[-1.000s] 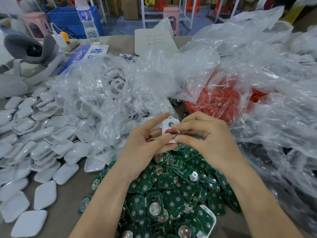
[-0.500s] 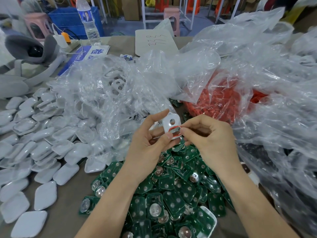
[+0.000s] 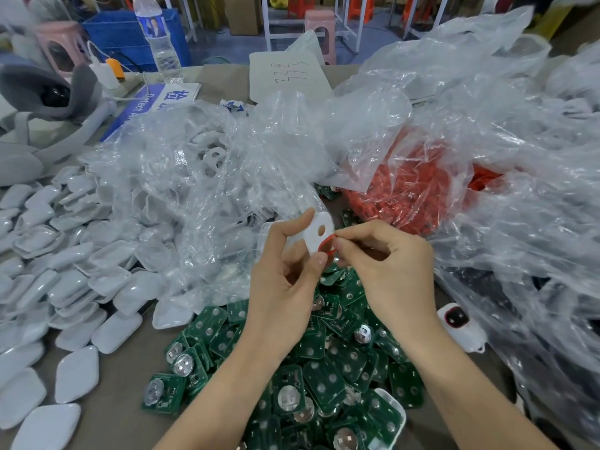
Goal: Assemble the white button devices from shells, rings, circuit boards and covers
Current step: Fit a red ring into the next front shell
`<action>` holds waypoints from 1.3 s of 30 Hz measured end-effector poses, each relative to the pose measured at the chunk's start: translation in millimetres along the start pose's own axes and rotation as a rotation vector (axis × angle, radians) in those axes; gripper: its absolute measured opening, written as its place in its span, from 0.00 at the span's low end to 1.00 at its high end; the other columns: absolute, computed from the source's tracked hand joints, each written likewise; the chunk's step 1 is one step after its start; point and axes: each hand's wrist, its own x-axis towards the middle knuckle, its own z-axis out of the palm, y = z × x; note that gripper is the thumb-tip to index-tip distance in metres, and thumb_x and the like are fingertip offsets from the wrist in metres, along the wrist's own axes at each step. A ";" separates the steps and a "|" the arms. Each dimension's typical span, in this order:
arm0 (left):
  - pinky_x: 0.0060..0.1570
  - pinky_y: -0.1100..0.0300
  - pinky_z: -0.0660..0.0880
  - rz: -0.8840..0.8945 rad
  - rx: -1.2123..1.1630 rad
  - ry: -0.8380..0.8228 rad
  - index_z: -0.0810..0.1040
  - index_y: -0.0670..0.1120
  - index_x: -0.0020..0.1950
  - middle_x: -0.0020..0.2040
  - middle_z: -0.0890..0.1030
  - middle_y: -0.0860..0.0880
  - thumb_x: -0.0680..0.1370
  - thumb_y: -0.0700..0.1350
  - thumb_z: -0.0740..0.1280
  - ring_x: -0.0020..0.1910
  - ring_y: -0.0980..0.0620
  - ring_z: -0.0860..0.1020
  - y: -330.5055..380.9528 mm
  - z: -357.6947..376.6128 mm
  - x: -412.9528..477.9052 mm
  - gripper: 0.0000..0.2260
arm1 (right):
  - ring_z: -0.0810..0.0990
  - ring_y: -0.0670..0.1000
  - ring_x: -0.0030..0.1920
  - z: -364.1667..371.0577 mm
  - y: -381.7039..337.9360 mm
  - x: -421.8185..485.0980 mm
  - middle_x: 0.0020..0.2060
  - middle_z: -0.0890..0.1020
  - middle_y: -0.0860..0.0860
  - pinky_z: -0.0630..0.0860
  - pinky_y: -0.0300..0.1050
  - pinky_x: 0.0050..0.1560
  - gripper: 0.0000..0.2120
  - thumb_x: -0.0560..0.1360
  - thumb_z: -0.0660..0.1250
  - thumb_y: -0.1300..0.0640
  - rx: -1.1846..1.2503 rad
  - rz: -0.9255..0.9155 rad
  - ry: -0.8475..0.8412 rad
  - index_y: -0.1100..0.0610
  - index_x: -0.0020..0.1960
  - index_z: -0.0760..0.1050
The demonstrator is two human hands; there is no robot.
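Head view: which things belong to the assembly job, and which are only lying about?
Job: white shell in left hand; red ring in right hand; green circuit boards; white covers; bagged red rings.
Lying about: water bottle; grey headset; handwritten card; blue sign.

The shell (image 3: 315,236) is white plastic, smooth with a soft satin sheen; the ring (image 3: 321,245) against it is red and smooth, whether plastic or rubber cannot be told. The boards (image 3: 324,381) are green under a glossy lacquer, dotted with dull silver pads, and some carry shiny metal battery clips. The covers (image 3: 74,373) are white plastic with a glossy, light-catching skin. The bags (image 3: 181,177) are thin clear plastic film, crinkled and full of glare. The table (image 3: 120,384) is smooth, matt brown. The bottle (image 3: 159,37) is clear ribbed plastic with a printed label. The card (image 3: 289,76) is matt white. The crate (image 3: 123,37) is blue plastic.
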 end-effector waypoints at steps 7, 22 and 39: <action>0.52 0.59 0.79 -0.077 -0.370 -0.048 0.80 0.58 0.56 0.50 0.85 0.41 0.71 0.42 0.71 0.54 0.44 0.83 11.4 -5.8 4.7 0.16 | 0.77 0.47 0.28 -14.1 2.1 13.1 0.31 0.81 0.53 0.74 0.36 0.31 0.07 0.64 0.75 0.59 0.422 0.206 -0.229 0.57 0.40 0.80; 0.47 0.59 0.81 -0.246 -0.703 -0.224 0.82 0.49 0.57 0.57 0.83 0.41 0.70 0.36 0.75 0.52 0.46 0.84 18.1 -6.9 6.6 0.18 | 0.66 0.44 0.27 -23.5 -3.5 14.5 0.27 0.73 0.50 0.62 0.36 0.28 0.08 0.64 0.75 0.56 0.665 0.543 -0.578 0.60 0.39 0.84; 0.47 0.61 0.81 -0.210 -0.636 -0.317 0.81 0.53 0.61 0.57 0.84 0.43 0.70 0.38 0.71 0.51 0.45 0.84 24.9 -12.6 6.6 0.21 | 0.73 0.44 0.25 -18.4 -9.2 10.2 0.27 0.78 0.52 0.75 0.37 0.29 0.07 0.67 0.67 0.64 0.770 0.435 -0.593 0.61 0.34 0.83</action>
